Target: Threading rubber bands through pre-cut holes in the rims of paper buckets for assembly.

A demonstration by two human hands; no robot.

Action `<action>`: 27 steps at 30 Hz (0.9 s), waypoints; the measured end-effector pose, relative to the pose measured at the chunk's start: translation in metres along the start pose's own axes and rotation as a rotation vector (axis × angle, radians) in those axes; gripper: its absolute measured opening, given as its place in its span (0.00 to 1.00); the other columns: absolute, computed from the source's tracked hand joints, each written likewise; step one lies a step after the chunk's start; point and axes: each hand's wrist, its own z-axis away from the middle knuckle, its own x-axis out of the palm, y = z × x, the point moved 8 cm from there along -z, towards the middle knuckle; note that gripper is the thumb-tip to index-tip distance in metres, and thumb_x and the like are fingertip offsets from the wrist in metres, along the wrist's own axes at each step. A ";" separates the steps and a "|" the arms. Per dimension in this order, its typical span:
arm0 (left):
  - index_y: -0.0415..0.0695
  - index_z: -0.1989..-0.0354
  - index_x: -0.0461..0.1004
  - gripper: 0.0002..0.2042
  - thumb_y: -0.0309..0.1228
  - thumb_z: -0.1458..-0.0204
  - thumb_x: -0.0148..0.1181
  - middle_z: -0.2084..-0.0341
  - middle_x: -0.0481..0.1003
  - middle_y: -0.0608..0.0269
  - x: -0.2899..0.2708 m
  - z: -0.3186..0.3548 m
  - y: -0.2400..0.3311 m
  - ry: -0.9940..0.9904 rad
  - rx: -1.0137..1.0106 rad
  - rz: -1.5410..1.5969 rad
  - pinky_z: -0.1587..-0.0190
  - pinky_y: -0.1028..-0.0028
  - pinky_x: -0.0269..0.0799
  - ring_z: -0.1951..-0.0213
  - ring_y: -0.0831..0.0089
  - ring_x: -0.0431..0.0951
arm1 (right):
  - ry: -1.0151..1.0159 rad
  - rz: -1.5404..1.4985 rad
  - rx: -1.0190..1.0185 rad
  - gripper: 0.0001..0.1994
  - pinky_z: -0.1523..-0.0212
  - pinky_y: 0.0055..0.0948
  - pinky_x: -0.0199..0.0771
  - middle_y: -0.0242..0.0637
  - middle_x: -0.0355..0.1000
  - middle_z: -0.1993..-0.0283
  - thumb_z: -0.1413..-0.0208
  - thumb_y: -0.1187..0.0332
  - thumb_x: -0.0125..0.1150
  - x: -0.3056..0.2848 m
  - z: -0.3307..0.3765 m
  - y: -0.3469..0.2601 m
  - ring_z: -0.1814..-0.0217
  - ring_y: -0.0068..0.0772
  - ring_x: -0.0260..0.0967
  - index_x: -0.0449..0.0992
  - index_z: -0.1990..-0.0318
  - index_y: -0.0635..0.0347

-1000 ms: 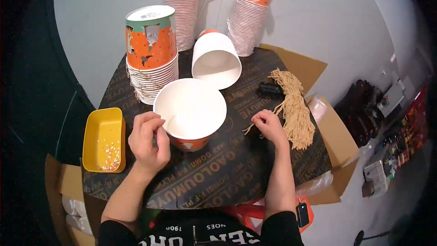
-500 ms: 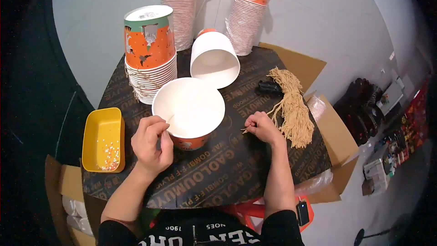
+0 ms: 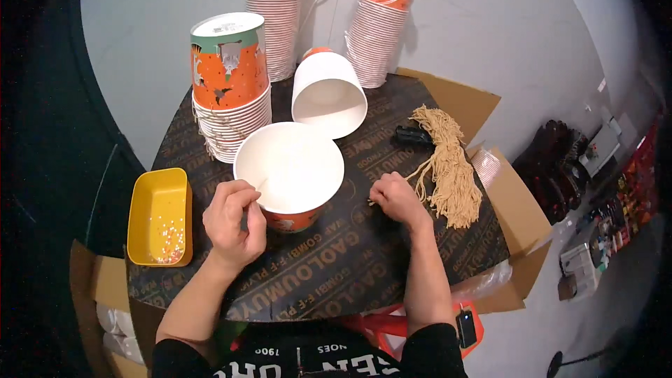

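Paper tub (image 3: 289,168), white inside with an orange printed outside, stands mouth up on the dark table (image 3: 318,290), its near left rim right by the fingertips of your left hand (image 3: 234,222), as seen in the head view. That hand's thumb and forefinger are drawn close together at the rim; a thin pale sliver shows just past them, too fine to identify, and you cannot tell whether they pinch it or the rim.

Your right hand (image 3: 396,199) is well apart from the tub, to its right. Its fingers are curled inward and pressed together, pinching a tan cord (image 3: 371,203), whose short end peeks out at the tips. Just right of those fingers lies a loose bundle of tan cords (image 3: 455,182), with a black object (image 3: 411,136) against its upper left side.

Left of your left fingers sits a yellow tray (image 3: 158,185) with small pale and orange bits (image 3: 168,241) inside. Beyond those fingers rises an upside-down stack of tubs (image 3: 231,77); beside it, another tub (image 3: 329,77) lies on its side, mouth toward you.
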 end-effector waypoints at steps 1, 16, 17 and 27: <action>0.37 0.66 0.71 0.11 0.15 0.60 0.56 0.72 0.73 0.51 0.000 0.000 0.000 0.000 0.000 0.000 0.75 0.71 0.71 0.74 0.61 0.75 | 0.006 0.019 -0.009 0.05 0.57 0.40 0.67 0.43 0.70 0.71 0.51 0.71 0.59 0.000 0.000 -0.002 0.63 0.48 0.66 0.75 0.76 0.60; 0.37 0.66 0.71 0.11 0.14 0.60 0.55 0.72 0.73 0.50 0.000 -0.001 0.000 0.008 0.014 0.004 0.74 0.70 0.71 0.74 0.60 0.75 | 0.073 0.115 -0.103 0.04 0.60 0.39 0.68 0.42 0.70 0.73 0.54 0.75 0.60 -0.001 0.002 -0.013 0.65 0.46 0.66 0.73 0.78 0.60; 0.37 0.66 0.71 0.11 0.14 0.60 0.55 0.72 0.73 0.50 0.000 -0.001 0.001 0.008 0.028 0.000 0.74 0.70 0.71 0.74 0.60 0.75 | 0.071 0.154 -0.125 0.05 0.60 0.39 0.68 0.42 0.69 0.73 0.53 0.74 0.60 0.000 0.001 -0.016 0.65 0.46 0.66 0.73 0.77 0.61; 0.37 0.67 0.71 0.11 0.14 0.62 0.55 0.71 0.73 0.49 0.001 -0.002 -0.004 0.014 0.031 -0.007 0.72 0.68 0.71 0.73 0.57 0.75 | -0.015 0.244 -0.214 0.03 0.61 0.40 0.73 0.44 0.73 0.72 0.56 0.72 0.60 0.009 -0.002 -0.076 0.65 0.46 0.70 0.76 0.77 0.60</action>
